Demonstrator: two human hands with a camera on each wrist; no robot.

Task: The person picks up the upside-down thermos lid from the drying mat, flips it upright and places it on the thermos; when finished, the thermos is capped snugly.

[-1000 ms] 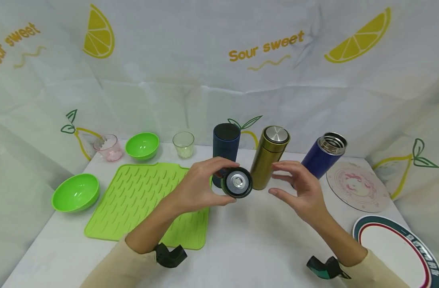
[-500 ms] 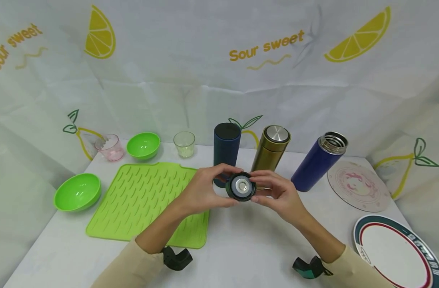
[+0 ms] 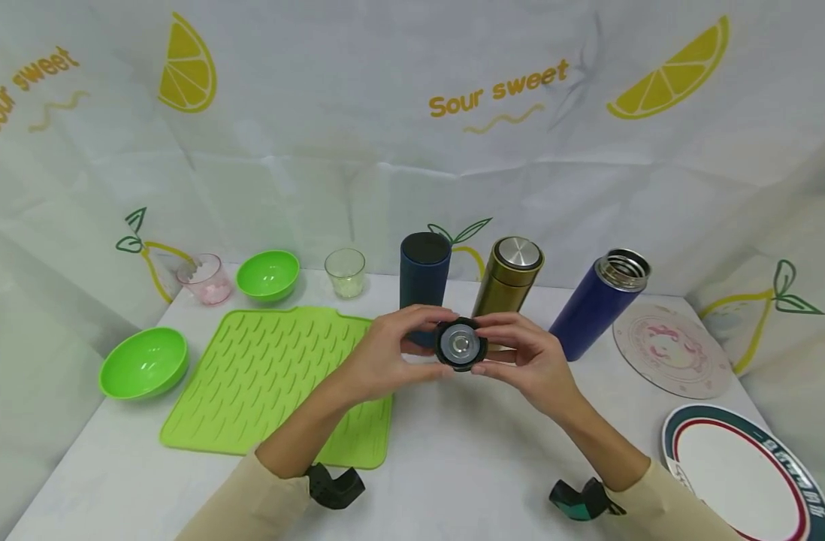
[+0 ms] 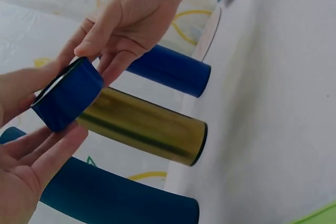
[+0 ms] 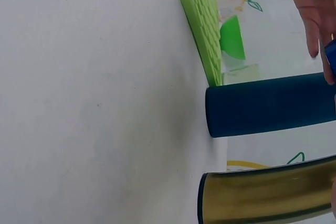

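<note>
Above the table (image 3: 453, 451), both hands' grips pinch the blue cap (image 3: 460, 345).

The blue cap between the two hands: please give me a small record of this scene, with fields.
held item: blue cap, underside facing the head camera
left hand: grips the cap's left side
right hand: grips the cap's right side
open flask: blue flask, no lid on
closed flasks: dark teal flask, gold flask
left of hands: green mat
</note>
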